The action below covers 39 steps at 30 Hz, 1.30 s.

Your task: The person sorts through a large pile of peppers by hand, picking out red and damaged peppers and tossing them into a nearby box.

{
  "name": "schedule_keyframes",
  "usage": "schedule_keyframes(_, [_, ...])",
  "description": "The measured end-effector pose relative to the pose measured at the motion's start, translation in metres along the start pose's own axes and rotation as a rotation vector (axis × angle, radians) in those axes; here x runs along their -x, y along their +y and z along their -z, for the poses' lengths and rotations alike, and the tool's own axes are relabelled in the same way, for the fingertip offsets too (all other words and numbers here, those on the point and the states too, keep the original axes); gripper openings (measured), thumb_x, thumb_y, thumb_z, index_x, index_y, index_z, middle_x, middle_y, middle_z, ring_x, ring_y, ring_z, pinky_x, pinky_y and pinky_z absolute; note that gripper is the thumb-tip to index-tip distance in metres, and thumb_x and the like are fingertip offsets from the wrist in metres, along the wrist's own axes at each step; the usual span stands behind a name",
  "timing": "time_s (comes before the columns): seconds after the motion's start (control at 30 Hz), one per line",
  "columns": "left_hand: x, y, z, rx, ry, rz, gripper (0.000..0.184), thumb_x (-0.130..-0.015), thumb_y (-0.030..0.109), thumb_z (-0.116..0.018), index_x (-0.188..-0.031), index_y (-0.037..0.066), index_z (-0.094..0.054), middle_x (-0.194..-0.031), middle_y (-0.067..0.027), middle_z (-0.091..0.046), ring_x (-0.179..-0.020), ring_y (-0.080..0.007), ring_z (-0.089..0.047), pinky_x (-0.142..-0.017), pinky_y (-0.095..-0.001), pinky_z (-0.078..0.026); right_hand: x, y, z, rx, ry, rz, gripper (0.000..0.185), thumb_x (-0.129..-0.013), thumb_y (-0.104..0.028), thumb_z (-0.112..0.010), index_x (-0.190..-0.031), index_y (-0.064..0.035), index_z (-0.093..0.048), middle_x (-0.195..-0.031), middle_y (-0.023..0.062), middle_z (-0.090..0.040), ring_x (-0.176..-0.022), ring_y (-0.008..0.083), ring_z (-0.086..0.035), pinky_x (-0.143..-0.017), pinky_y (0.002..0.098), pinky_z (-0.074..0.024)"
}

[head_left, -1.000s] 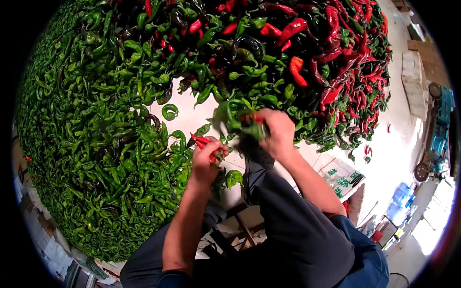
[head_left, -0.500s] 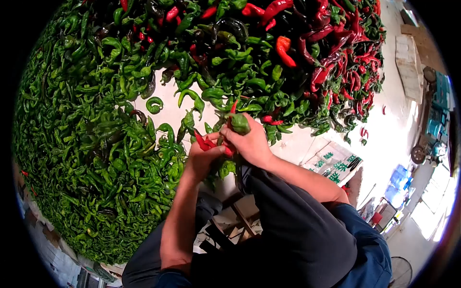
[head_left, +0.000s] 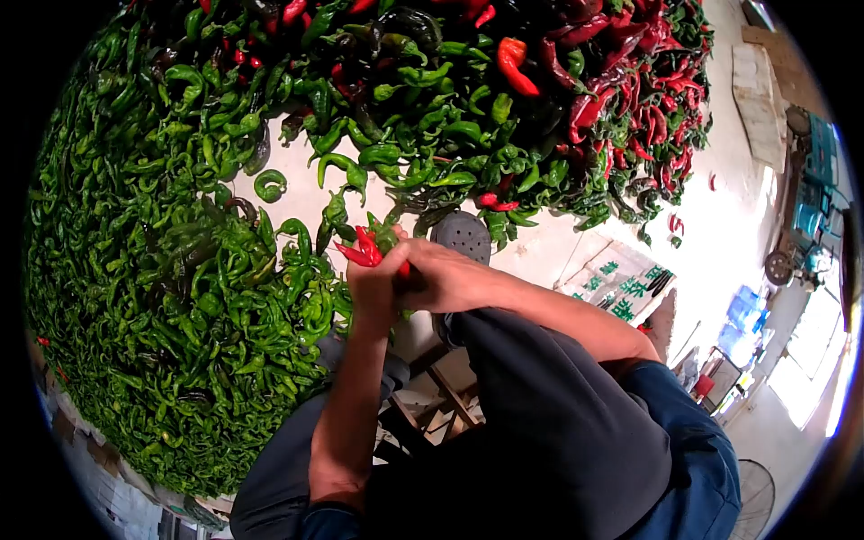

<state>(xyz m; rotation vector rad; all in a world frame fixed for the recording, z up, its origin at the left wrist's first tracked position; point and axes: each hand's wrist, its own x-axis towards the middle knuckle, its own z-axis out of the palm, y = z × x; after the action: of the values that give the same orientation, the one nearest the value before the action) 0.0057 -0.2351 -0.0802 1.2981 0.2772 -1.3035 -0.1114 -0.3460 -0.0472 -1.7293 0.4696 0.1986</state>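
Observation:
Both hands meet in front of my knees, above the edge of the pepper pile. My left hand (head_left: 373, 281) is closed round red chili peppers (head_left: 363, 249), whose tips stick out above the fingers. A green pepper (head_left: 385, 238) shows just behind the red ones, at the fingertips. Pressed up against the left hand, my right hand (head_left: 443, 275) has its fingers curled; what they hold, if anything, is hidden. Loose green peppers (head_left: 332, 216) lie on the pale floor (head_left: 301, 193) just beyond the hands.
A large heap of green peppers (head_left: 162, 297) spreads on the left. Red peppers (head_left: 630, 108) are heaped at the far right. My dark shoe (head_left: 462, 236) rests behind the right hand. A printed sack (head_left: 621, 283) lies right of my forearm, and a teal machine (head_left: 814, 207) stands further right.
My right hand has moved down and left against the left hand. The green pepper that showed above it no longer shows there, and the shoe is now visible.

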Motion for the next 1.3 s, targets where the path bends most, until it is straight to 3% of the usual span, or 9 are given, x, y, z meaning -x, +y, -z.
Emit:
schedule_keyframes(0.13, [-0.009, 0.008, 0.024, 0.084, -0.053, 0.105, 0.046, -0.081, 0.014, -0.073, -0.119, -0.004, -0.054, -0.106, -0.0123, -0.064, -0.092, -0.0238, -0.066, -0.085, -0.0381, -0.056, 0.014, 0.0, 0.017, -0.182, 0.141, -0.442, 0.046, -0.085, -0.027, -0.072, -0.122, -0.002, -0.059, -0.113, 0.025, -0.062, -0.102, 0.0408, -0.064, -0.085, 0.0424, -0.0529])
schedule_keyframes(0.2, [-0.014, 0.005, 0.037, 0.124, -0.054, 0.074, 0.046, -0.081, 0.018, -0.074, -0.115, -0.002, -0.053, -0.101, -0.0127, -0.063, -0.092, -0.0263, -0.066, -0.082, -0.0428, -0.058, 0.032, 0.046, 0.015, 0.47, 0.77, -0.239, 0.048, -0.086, -0.019, -0.068, -0.128, -0.0035, -0.052, -0.104, 0.0242, -0.062, -0.091, 0.0401, -0.064, -0.074, 0.0443, -0.0547])
schedule_keyframes(0.47, [-0.014, 0.013, 0.04, 0.071, -0.146, 0.135, 0.033, -0.087, 0.016, -0.067, -0.114, 0.0, -0.056, -0.099, -0.0137, -0.064, -0.091, -0.0264, -0.066, -0.085, -0.044, -0.057, 0.029, 0.105, 0.035, 0.895, 0.453, -0.654, 0.046, -0.085, -0.022, -0.068, -0.125, -0.0037, -0.053, -0.109, 0.0223, -0.059, -0.089, 0.039, -0.064, -0.068, 0.0456, -0.0549])
schedule_keyframes(0.6, [-0.014, 0.01, 0.042, 0.065, -0.16, 0.202, 0.036, -0.085, 0.019, -0.069, -0.113, 0.0, -0.057, -0.098, -0.0143, -0.065, -0.09, -0.0269, -0.066, -0.084, -0.045, -0.057, 0.028, 0.109, 0.046, 0.783, 0.47, -0.601, 0.036, -0.08, -0.022, -0.071, -0.109, -0.0042, -0.059, -0.094, 0.0188, -0.063, -0.09, 0.0365, -0.063, -0.067, 0.0463, -0.0527])
schedule_keyframes(0.73, [-0.017, 0.003, 0.055, 0.161, -0.408, 0.267, 0.041, -0.082, 0.02, -0.072, -0.112, -0.001, -0.056, -0.099, -0.0142, -0.066, -0.092, -0.0291, -0.067, -0.087, -0.0477, -0.056, 0.048, 0.081, 0.041, 0.763, 0.421, 0.018, 0.04, -0.069, -0.015, -0.075, -0.106, -0.006, -0.062, -0.093, 0.017, -0.063, -0.074, 0.0363, -0.062, -0.065, 0.0432, -0.0524])
schedule_keyframes(0.9, [-0.008, 0.017, 0.046, 0.24, -0.505, 0.304, 0.055, -0.073, 0.023, -0.08, -0.115, 0.002, -0.052, -0.105, -0.0143, -0.064, -0.115, -0.0353, -0.062, -0.097, -0.0551, -0.052, 0.042, -0.007, 0.059, 0.376, 0.243, 0.069, 0.031, -0.075, -0.018, -0.067, -0.103, -0.0043, -0.065, -0.093, 0.0169, -0.062, -0.082, 0.0353, -0.064, -0.073, 0.044, -0.054])
schedule_keyframes(0.93, [-0.006, 0.02, 0.041, 0.255, -0.518, 0.256, 0.083, -0.072, 0.024, -0.078, -0.137, -0.011, -0.038, -0.124, -0.0259, -0.062, -0.106, -0.0354, -0.067, -0.092, -0.046, -0.056, 0.034, -0.015, 0.06, 0.279, 0.233, 0.087, 0.031, -0.075, -0.017, -0.067, -0.104, -0.0043, -0.066, -0.094, 0.0171, -0.062, -0.083, 0.0354, -0.064, -0.074, 0.044, -0.0542])
schedule_keyframes(1.07, [0.002, 0.046, 0.018, 0.298, -0.578, 0.192, 0.107, -0.059, 0.036, -0.088, -0.143, -0.007, -0.037, -0.139, -0.0178, -0.053, -0.124, -0.03, -0.057, -0.107, -0.0407, -0.045, 0.001, -0.022, 0.043, 0.193, 0.095, 0.202, 0.051, -0.082, -0.014, -0.069, -0.129, -0.0054, -0.05, -0.094, 0.019, -0.065, -0.079, 0.0402, -0.065, -0.07, 0.0452, -0.0537])
schedule_keyframes(1.3, [0.001, 0.039, 0.025, 0.29, -0.438, 0.132, 0.09, -0.061, 0.037, -0.086, -0.131, -0.004, -0.046, -0.129, -0.0178, -0.058, -0.118, -0.0325, -0.06, -0.106, -0.0433, -0.046, -0.001, -0.014, 0.014, 0.146, 0.256, 0.013, 0.042, -0.089, -0.017, -0.067, -0.126, -0.0043, -0.051, -0.094, 0.0204, -0.066, -0.084, 0.0407, -0.065, -0.066, 0.0482, -0.0523])
